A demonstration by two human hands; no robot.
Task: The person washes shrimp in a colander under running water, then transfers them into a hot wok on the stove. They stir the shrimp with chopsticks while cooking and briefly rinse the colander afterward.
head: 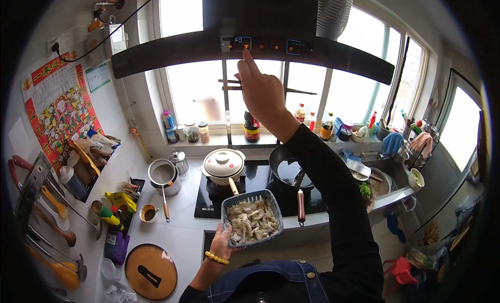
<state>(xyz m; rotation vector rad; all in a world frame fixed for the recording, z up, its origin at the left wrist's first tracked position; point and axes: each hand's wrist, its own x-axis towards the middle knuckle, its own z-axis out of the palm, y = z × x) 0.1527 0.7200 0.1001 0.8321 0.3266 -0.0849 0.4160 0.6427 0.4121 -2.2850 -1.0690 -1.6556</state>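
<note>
My left hand (221,242) grips the lower left edge of a grey plastic basket (278,209) filled with coated pieces of food, perhaps shrimp (252,223). Raised high, my right hand (261,82) touches a lit control on the dark range hood (175,53) with one fingertip, while a pair of chopsticks (231,85) is held in its curled fingers, their thin ends showing at the right. Below, a black frying pan (282,158) stands on the right of the black glass hob (256,178), and a lidded ceramic pot (223,166) on its left.
A saucepan with a strainer (163,174), a small cup (149,213) and a brown glass lid (150,271) stand on the left counter. Bottles and jars line the windowsill (234,139). Utensils hang at far left. At right, a cleaver (358,168) lies by the sink (398,176).
</note>
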